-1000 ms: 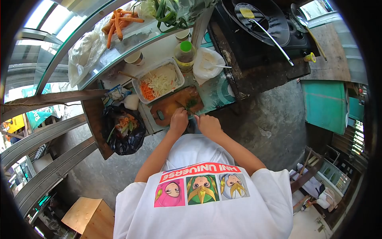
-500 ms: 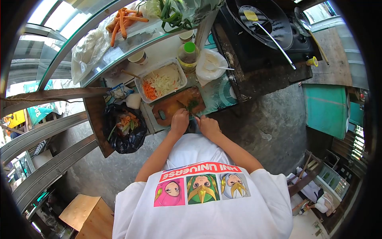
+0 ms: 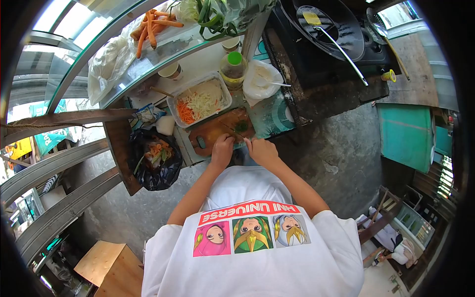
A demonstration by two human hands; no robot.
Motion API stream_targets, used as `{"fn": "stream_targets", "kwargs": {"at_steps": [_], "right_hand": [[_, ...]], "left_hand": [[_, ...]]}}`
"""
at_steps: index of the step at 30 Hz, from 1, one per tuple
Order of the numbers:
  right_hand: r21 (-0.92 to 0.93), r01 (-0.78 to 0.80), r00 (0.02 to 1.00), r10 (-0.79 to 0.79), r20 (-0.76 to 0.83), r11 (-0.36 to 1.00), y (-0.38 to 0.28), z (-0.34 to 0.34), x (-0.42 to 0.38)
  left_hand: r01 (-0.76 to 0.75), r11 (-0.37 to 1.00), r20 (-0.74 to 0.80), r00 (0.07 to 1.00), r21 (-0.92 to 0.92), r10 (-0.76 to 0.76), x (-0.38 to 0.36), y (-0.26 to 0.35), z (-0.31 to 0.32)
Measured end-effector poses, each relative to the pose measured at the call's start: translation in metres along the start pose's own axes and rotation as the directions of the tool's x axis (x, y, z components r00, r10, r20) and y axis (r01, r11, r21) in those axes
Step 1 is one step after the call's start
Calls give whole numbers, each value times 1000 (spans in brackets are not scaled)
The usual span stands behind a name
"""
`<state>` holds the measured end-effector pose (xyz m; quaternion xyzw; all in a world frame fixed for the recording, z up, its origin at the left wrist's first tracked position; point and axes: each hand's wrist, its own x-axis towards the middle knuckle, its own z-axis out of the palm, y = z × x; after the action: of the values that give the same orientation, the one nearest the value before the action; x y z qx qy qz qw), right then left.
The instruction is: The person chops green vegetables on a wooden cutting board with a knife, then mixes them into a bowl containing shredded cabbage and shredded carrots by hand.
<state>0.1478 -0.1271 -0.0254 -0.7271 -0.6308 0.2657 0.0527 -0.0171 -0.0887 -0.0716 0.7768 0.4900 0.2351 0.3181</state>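
Right hand (image 3: 263, 151): fingers clamped on knife (image 3: 231, 129), blade over cutting board (image 3: 212, 132) beside greens (image 3: 241, 126). Left hand (image 3: 222, 150) at board's near edge, presumably steadying; its fingers' state: cannot tell.

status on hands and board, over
Right hand gripping knife. Left hand at wooden cutting board, near edge. Greens on it. Shredded-vegetable tub crowds far side.

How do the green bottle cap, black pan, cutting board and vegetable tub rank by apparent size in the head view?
1. black pan
2. cutting board and vegetable tub, too alike to rank
3. green bottle cap
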Motion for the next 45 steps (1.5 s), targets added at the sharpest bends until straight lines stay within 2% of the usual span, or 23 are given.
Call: {"fn": "stream_targets", "kwargs": {"at_steps": [5, 10, 18, 28, 30, 33, 36, 39, 42, 45], "right_hand": [[-40, -23, 1000, 23, 6, 999, -15, 2, -16], [-37, -63, 998, 64, 2, 997, -18, 4, -17], [-34, -82, 995, 84, 61, 996, -16, 4, -16], [-54, -60, 997, 63, 52, 997, -6, 18, -15], [-64, 6, 1000, -6, -5, 998, 9, 38, -16], [-69, 10, 999, -13, -47, 998, 9, 37, -16], [-64, -40, 999, 39, -20, 997, -10, 15, -18], [-83, -41, 999, 40, -11, 996, -2, 34, -19], [-77, 52, 996, -57, -66, 996, 14, 46, -14], [-74, 26, 999, -27, -18, 997, 15, 45, -13]], "left_hand": [[39, 999, -12, 999, -6, -39, 1, 0, -1], [52, 998, 55, 997, 20, -53, 1, 12, -9], [14, 999, 54, 998, 44, -17, -2, 4, 1], [16, 999, 39, 999, 28, -17, -3, -1, 4], [29, 999, 43, 999, 15, -30, -8, 3, 2], [23, 1000, 19, 1000, 1, -23, -1, 2, -1], [12, 1000, 3, 1000, 1, -12, 0, -1, 2], [31, 999, -16, 999, -9, -31, -3, -2, 2], [45, 998, -32, 998, -31, -46, 3, 3, -1], [59, 998, -32, 998, -29, -60, 0, 3, -1]]}}
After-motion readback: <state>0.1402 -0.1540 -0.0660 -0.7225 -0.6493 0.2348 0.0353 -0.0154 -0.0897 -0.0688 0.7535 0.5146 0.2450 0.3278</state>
